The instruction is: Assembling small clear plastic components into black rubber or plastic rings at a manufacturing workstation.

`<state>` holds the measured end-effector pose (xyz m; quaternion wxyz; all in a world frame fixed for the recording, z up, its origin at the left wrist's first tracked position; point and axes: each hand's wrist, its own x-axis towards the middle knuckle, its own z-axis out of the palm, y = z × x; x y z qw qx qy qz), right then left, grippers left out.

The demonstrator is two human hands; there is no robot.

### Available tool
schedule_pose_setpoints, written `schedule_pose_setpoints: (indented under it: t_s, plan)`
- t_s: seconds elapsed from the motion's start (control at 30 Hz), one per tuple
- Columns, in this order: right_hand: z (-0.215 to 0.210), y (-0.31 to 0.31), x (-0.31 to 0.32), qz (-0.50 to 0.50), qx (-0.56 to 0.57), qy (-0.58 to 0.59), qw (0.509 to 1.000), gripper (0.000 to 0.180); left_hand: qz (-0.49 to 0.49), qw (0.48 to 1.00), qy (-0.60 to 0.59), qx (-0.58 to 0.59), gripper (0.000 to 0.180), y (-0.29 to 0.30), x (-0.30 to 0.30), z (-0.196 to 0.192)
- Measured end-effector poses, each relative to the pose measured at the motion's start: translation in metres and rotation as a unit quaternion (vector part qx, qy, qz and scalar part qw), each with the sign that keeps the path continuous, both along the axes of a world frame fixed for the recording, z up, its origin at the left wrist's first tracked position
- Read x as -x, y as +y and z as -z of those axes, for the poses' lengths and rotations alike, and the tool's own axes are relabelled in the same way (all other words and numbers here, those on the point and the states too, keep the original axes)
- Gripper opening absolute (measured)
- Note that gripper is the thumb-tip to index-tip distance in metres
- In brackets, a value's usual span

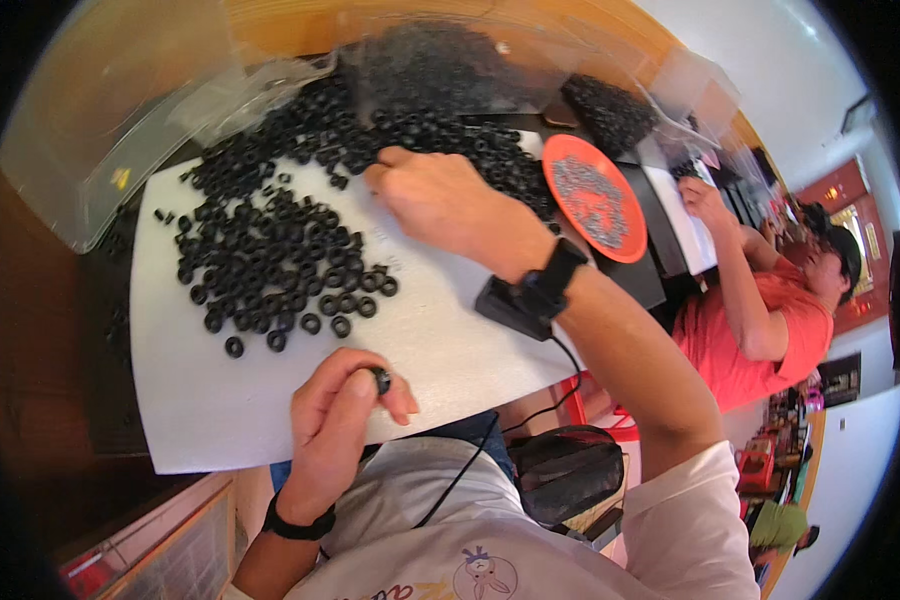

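Note:
Near the front edge of the white board (425, 330), my left hand (335, 415) is closed, pinching a small black ring-shaped part (380, 379) between thumb and fingers. My right hand (435, 200) reaches across to the far side of the board, at the edge of a large heap of black parts (330, 125). Its fingers are curled downward and closed, and the back of the hand hides whatever is in them. A second, looser pile of black rings (280, 260) lies on the board, ahead of my left hand.
An orange-red plate (628, 250) with many small metallic pieces lies right of the heap. Clear plastic bins (130, 130) stand at the back and left. A dark box (515, 305) with a cable is strapped to my right wrist. A co-worker (755, 315) in red sits at the right.

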<state>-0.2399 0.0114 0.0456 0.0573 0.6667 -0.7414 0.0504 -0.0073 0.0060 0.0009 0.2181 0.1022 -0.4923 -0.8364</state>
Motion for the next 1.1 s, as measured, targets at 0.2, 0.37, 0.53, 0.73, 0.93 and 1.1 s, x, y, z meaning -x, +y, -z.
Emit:
schedule_pose_setpoints:
  t_s: [0.2,0.37,0.53,0.73,0.93,1.1]
  plan:
    - [-0.013,0.009,-0.003,0.012,0.031,-0.064,0.997,0.016,0.004,0.999,0.037,-0.002,0.028,-0.001,0.0,0.002]
    - [-0.026,0.037,-0.012,-0.036,0.063,-0.135,0.988,0.014,0.011,0.999,0.032,0.014,0.026,-0.003,0.0,0.002]
    - [-0.027,0.07,-0.039,-0.092,0.084,-0.256,0.959,0.012,0.012,0.999,0.041,-0.022,0.024,-0.004,-0.001,-0.002]
    - [-0.02,0.098,-0.065,-0.001,0.027,-0.483,0.875,0.011,0.013,0.998,0.038,-0.056,0.024,-0.003,0.001,-0.004]
    - [-0.024,0.104,-0.086,0.041,0.067,-0.602,0.795,0.01,0.022,0.998,0.024,-0.046,0.025,-0.004,0.001,-0.005]
    - [-0.009,0.11,-0.083,0.034,0.114,-0.638,0.761,0.013,0.024,0.998,0.022,-0.052,0.023,-0.003,0.0,-0.006]
